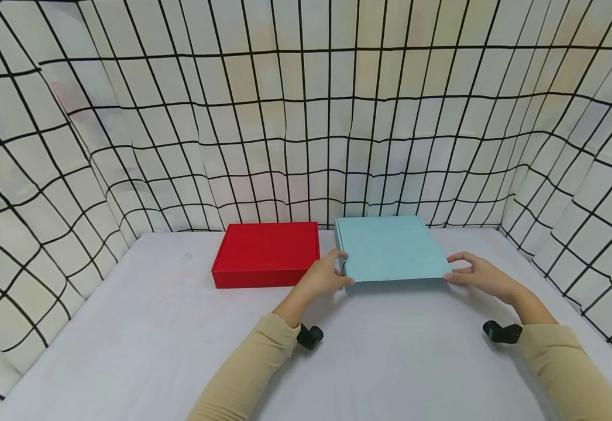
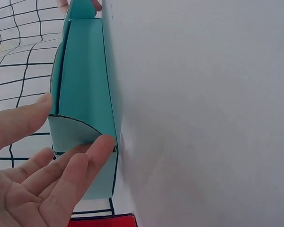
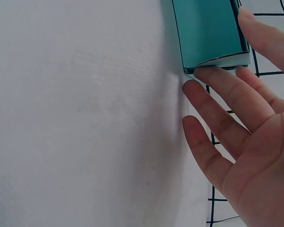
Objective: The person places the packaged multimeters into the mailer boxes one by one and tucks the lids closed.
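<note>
A light blue cardboard box (image 1: 392, 248) lies at the back of the table, right of centre. At its left front corner my left hand (image 1: 324, 278) touches the edge, thumb and fingers spread apart. The left wrist view shows the box's shaded long side (image 2: 85, 66) and a curved end flap (image 2: 75, 132) beside those fingertips. My right hand (image 1: 482, 279) is at the right front corner. In the right wrist view its fingers are fairly straight, with one fingertip (image 3: 203, 73) at the lower corner by a small flap (image 3: 225, 60).
A closed red box (image 1: 266, 254) lies just left of the light blue one. White cloth with a black grid (image 1: 306, 117) rises behind the table and along both sides. The white table surface (image 1: 385, 356) extends in front of the boxes.
</note>
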A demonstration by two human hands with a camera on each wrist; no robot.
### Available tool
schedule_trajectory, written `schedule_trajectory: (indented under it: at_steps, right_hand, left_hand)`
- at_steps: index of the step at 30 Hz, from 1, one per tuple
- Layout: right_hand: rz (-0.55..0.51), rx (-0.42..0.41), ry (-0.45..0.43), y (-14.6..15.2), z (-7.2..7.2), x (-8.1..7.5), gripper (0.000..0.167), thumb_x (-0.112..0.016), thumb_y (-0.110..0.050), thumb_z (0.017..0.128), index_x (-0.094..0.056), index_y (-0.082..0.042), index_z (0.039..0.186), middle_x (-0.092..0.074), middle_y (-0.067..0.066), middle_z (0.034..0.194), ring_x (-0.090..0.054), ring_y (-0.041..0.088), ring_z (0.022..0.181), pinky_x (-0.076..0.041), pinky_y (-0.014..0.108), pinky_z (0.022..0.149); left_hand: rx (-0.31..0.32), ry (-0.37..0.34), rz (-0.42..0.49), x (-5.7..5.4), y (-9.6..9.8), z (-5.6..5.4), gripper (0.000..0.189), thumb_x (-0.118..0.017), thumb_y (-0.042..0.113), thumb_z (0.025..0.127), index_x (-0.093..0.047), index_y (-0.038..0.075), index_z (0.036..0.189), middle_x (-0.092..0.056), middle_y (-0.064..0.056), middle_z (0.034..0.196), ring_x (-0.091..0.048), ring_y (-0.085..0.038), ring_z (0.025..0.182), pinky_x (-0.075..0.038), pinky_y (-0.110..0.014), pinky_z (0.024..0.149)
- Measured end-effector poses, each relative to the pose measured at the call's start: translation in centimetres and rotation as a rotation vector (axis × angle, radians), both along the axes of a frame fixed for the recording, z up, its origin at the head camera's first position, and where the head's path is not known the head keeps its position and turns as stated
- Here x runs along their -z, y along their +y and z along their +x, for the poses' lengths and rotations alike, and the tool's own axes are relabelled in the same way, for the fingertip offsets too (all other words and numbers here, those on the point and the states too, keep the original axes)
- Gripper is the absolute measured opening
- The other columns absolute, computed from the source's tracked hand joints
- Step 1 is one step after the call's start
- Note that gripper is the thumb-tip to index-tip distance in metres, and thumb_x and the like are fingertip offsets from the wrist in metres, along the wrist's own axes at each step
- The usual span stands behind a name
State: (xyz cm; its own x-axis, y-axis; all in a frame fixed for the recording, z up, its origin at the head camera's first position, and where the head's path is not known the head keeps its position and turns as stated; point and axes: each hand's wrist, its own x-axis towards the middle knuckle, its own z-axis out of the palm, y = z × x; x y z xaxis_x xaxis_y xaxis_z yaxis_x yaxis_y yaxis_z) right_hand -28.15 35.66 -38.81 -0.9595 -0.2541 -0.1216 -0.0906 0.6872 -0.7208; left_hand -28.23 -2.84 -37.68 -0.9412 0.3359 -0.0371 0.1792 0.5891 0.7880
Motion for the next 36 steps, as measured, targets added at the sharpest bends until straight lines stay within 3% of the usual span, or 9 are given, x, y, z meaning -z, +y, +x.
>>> schedule_trajectory:
  at_steps: [10,28,36]
  right_hand:
    - [-0.019,0.013,-0.049,0.08,0.14,0.25,0.067,-0.064,-0.036,0.102,-0.035,0.004,0.148,-0.053,0.033,0.142,-0.045,0.049,0.137,-0.035,0.069,0.105]
    - [-0.027,0.006,-0.06,0.31,0.03,0.2,0.067,-0.065,-0.036,0.102,-0.035,0.004,0.148,-0.052,0.033,0.142,-0.044,0.049,0.137,-0.034,0.069,0.105]
    - [-0.043,-0.005,-0.054,0.15,0.02,0.24,0.067,-0.064,-0.035,0.102,-0.035,0.004,0.148,-0.051,0.034,0.144,-0.042,0.049,0.139,-0.034,0.069,0.106]
  left_hand:
    - [0.006,0.002,-0.012,-0.16,0.23,0.17,0.058,-0.079,0.017,0.092,-0.052,0.01,0.143,-0.071,-0.011,0.107,-0.065,-0.02,0.084,-0.056,-0.041,0.08]
    - [0.002,0.002,-0.021,-0.34,0.74,0.47,0.049,-0.077,0.011,0.093,-0.056,0.012,0.137,-0.071,-0.013,0.108,-0.066,-0.021,0.086,-0.055,-0.038,0.076]
    - [-0.011,-0.039,0.034,-0.15,0.3,0.57,0.052,-0.076,0.011,0.094,-0.052,0.011,0.141,-0.072,-0.014,0.112,-0.069,-0.021,0.088,-0.054,-0.038,0.08]
